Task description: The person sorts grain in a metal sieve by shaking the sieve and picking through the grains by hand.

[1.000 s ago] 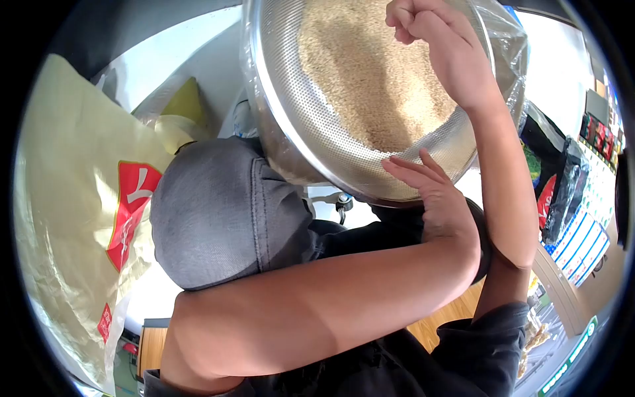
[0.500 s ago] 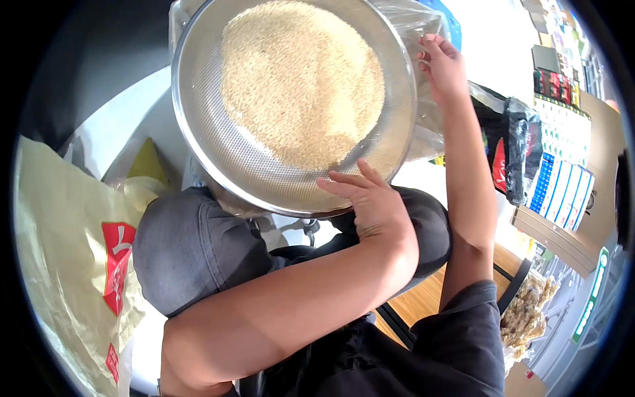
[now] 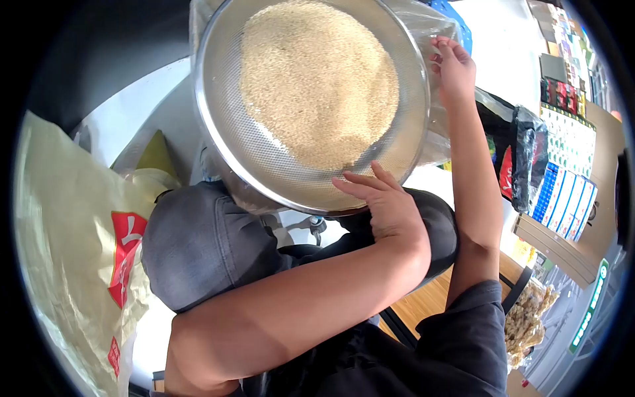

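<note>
As the round sieve (image 3: 311,187) of grain (image 3: 317,86) sits upper-centre, I see the left hand (image 3: 393,208) nearer, fingers spread over its lower-right edge, the right hand (image 3: 456,69) curled against plastic bag (image 3: 423,25), upper right, grip unclear

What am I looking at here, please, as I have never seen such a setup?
There is no machine: these are a person's two bare hands, seen by one camera worn on the head, facing forward and down. In front is a round metal sieve holding pale grain. The left hand, on the arm crossing the lower picture, has its fingers spread over the sieve's near edge. The right hand is beside clear plastic; whether it pinches it is hard to tell. A large sack is at the left.
</note>
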A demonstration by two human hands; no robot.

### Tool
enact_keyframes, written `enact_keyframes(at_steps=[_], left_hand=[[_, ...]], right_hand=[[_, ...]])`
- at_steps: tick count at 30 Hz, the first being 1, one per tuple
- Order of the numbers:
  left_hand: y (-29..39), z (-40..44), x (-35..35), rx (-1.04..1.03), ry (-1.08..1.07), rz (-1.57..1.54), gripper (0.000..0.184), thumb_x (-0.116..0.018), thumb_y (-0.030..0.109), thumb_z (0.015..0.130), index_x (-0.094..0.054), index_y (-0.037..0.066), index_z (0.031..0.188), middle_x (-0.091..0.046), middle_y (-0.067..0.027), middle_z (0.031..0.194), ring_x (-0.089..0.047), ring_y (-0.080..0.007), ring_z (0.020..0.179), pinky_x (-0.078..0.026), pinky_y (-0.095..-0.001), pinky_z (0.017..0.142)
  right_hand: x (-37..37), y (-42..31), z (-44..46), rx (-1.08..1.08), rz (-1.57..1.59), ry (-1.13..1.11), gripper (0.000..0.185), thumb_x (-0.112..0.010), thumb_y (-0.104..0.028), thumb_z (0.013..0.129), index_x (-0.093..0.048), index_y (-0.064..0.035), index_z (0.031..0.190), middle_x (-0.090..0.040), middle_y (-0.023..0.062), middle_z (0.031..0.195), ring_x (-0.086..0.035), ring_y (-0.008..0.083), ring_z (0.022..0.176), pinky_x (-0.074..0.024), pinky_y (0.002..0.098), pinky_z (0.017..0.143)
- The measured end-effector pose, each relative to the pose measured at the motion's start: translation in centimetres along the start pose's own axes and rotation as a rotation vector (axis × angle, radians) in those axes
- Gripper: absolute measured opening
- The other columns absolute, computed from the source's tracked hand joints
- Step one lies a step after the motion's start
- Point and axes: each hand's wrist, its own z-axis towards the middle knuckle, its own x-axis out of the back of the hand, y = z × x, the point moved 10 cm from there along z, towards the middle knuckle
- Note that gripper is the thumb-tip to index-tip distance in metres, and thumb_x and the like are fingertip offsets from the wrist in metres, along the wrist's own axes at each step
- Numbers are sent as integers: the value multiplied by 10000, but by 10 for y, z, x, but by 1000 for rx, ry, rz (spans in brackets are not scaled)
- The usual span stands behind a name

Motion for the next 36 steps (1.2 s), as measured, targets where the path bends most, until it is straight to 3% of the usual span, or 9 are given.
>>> enact_keyframes(at_steps=[5,7,10,13,15,18,22,28,36], left_hand=[[0,-1,2,-1,-3,-51,966,-814,131,814,-279,16,1609,-282,-184,1671,-458,-519,1386,-452,-741,1019],[3,3,-1,18,-6,-12,970,-815,132,810,-279,21,1611,-293,-185,1666,-458,-521,1384,-454,-747,1012],[3,2,0,16,6,-28,954,-811,130,816,-289,21,1607,-295,-185,1665,-465,-517,1379,-459,-746,1005],[2,-2,2,-10,18,31,942,-806,135,820,-295,17,1602,-307,-185,1658,-474,-513,1372,-467,-745,997],[2,-1,3,-19,21,24,938,-806,152,820,-301,10,1597,-314,-191,1652,-477,-508,1370,-474,-742,992],[2,-1,3,-19,17,35,978,-828,183,787,-305,18,1596,-300,-199,1653,-477,-510,1367,-480,-733,993],[3,-2,3,-22,17,64,1031,-858,224,742,-311,28,1594,-282,-211,1653,-478,-514,1364,-488,-721,995],[3,-1,2,-6,5,108,1263,-967,370,584,-291,83,1612,-224,-237,1657,-474,-525,1351,-514,-680,1002],[2,-3,1,-36,-35,180,1297,-963,370,584,-241,113,1630,-189,-253,1657,-471,-547,1339,-522,-678,991]], right_hand=[[-65,-41,-41,246,-79,-444,190,-589,-124,1013,-718,-62,1138,-740,1,988,-617,70,763,-482,213,670],[-122,-37,-96,113,-269,-956,210,-572,-140,1015,-711,-54,1145,-745,18,997,-641,86,782,-523,232,697],[-160,-8,-145,-118,-393,-1368,213,-562,-153,1016,-700,-44,1134,-745,35,986,-662,107,777,-560,255,713],[-176,20,-172,-262,-579,-1497,199,-541,-142,1029,-689,-24,1088,-741,45,970,-672,109,751,-572,261,707],[-182,16,-176,-324,-526,-1481,178,-558,-152,1021,-687,-30,1023,-709,29,859,-636,101,691,-540,250,662],[-195,0,-164,89,-694,-1390,110,-658,-148,955,-653,-46,916,-515,-45,636,-480,64,590,-398,257,553],[-200,-25,-160,348,-601,-1222,106,-706,-147,900,-686,-63,960,-400,-49,601,-418,73,561,-380,274,545],[-207,-32,-164,452,-677,-1135,140,-718,-143,886,-739,-66,1000,-422,-16,589,-454,97,564,-407,301,554],[-208,-25,-163,529,-682,-1124,138,-718,-109,879,-758,-71,1005,-640,13,699,-587,131,625,-483,304,605]])
